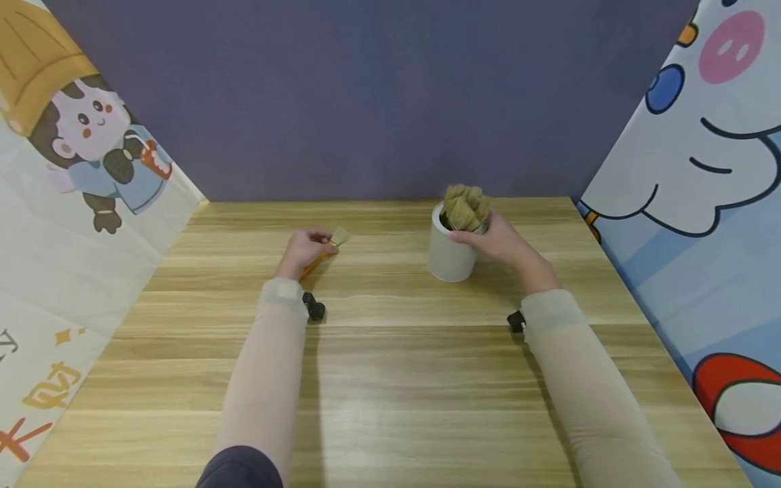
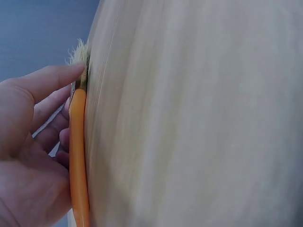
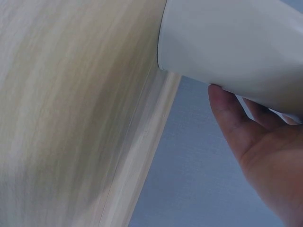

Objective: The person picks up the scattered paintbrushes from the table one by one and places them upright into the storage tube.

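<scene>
On the left of the table, my left hand point(image 1: 308, 251) pinches a flat paintbrush near its metal band. The paintbrush point(image 2: 79, 156) has an orange handle and pale bristles, and lies low along the tabletop. My right hand point(image 1: 503, 240) grips a white cylindrical container point(image 1: 451, 261) by its upper side, thumb at the rim. Several fingers point(image 3: 227, 106) curve against its outer wall in the right wrist view. From the container's mouth rises a tan, crumpled, leaf-like bunch point(image 1: 466, 207); whatever is below the rim is hidden. The container stands upright on the table.
The wood-grain table point(image 1: 390, 379) ends at a dark blue-grey wall point(image 1: 378, 102) just behind the container. Printed cartoon panels flank it on the left point(image 1: 91, 224) and right point(image 1: 702, 203). Small black wrist cameras hang at both cuffs.
</scene>
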Tool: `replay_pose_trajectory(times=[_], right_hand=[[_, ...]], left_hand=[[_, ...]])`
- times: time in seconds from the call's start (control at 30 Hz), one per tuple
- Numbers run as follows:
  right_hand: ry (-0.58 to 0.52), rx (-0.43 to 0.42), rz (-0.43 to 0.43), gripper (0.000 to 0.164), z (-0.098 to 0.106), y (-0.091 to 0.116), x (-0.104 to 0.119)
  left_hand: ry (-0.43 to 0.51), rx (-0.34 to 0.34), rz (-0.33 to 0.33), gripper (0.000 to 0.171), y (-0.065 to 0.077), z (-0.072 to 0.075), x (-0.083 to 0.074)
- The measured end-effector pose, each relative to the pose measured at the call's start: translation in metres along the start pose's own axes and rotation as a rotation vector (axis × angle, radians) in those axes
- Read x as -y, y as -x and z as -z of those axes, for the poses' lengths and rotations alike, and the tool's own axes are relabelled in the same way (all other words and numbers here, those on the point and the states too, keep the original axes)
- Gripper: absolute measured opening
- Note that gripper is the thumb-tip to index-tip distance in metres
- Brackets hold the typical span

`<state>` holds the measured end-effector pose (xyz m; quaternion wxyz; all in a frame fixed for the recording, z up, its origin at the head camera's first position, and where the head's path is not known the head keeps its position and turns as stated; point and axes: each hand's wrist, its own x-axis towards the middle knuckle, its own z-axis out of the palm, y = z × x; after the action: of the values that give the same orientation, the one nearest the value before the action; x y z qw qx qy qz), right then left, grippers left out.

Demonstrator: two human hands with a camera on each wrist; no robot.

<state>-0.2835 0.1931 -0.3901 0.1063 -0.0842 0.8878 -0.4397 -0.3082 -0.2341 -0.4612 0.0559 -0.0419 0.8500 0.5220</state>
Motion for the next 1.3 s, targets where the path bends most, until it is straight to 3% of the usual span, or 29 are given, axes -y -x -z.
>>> replay_pose_trajectory(times=[0.3, 0.6, 0.83, 0.97, 1.13, 1.3], right_hand=[[-0.007, -0.005, 0.008, 0.108, -0.001, -0.001, -0.001], [-0.01, 0.008, 0.001, 0.11, -0.003, 0.001, 0.0], [-0.02, 0.008, 0.004, 0.109, -0.002, 0.001, 0.001], [-0.028, 0.005, 0.021, 0.106, -0.001, 0.001, 0.0], [-0.04, 0.001, 0.048, 0.102, -0.001, 0.001, 0.001], [-0.035, 0.003, 0.031, 0.104, -0.001, 0.001, 0.001]], left_hand=[[-0.127, 0.011, 0.016, 0.041, 0.002, -0.003, -0.008], [-0.188, 0.023, 0.021, 0.037, 0.001, 0.0, -0.006], [-0.148, 0.063, 0.028, 0.04, 0.003, 0.006, -0.01], [-0.11, 0.079, -0.004, 0.043, 0.003, 0.009, -0.017], [-0.043, 0.077, -0.021, 0.046, 0.001, 0.009, -0.028], [-0.041, 0.053, -0.051, 0.052, -0.003, 0.009, -0.048]])
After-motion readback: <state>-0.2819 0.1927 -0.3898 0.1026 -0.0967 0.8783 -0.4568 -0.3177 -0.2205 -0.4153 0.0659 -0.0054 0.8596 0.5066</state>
